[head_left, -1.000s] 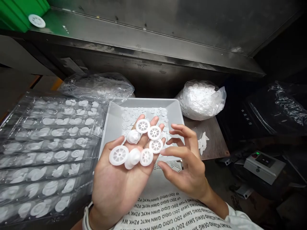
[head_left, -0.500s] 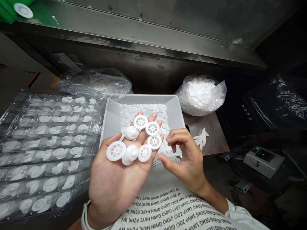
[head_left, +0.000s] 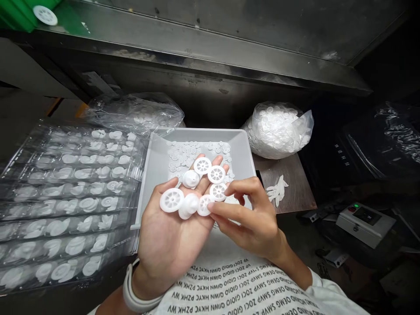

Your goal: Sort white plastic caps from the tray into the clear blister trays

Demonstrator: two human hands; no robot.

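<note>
My left hand (head_left: 179, 238) is held palm up over the grey bin, its fingers stretched out. Several white plastic spoked wheels lie on it in a loose ring. A large wheel (head_left: 172, 200) rests near the thumb, and two pieces with pointed hubs (head_left: 190, 179) sit among the flat ones. From the right comes my right hand (head_left: 254, 218), fingers apart, with fingertips touching a wheel (head_left: 218, 191) and a lower wheel (head_left: 204, 205) near the palm's edge. The grey bin (head_left: 154, 168) beneath has many small white wheels on its floor, partly hidden by my hands.
Left of the bin stand stacked clear blister trays (head_left: 131, 197) filled with white parts. Behind are a clear plastic bag (head_left: 131, 111) and a full bag of white parts (head_left: 278, 131). White gloves (head_left: 278, 190) lie at right, near a control box (head_left: 365, 223). A metal ledge (head_left: 183, 52) spans the back.
My right hand has moved left, bringing its fingertips onto the wheels. The left hand and its wheels sit slightly farther right in view; the whole scene has also shifted a little right.
</note>
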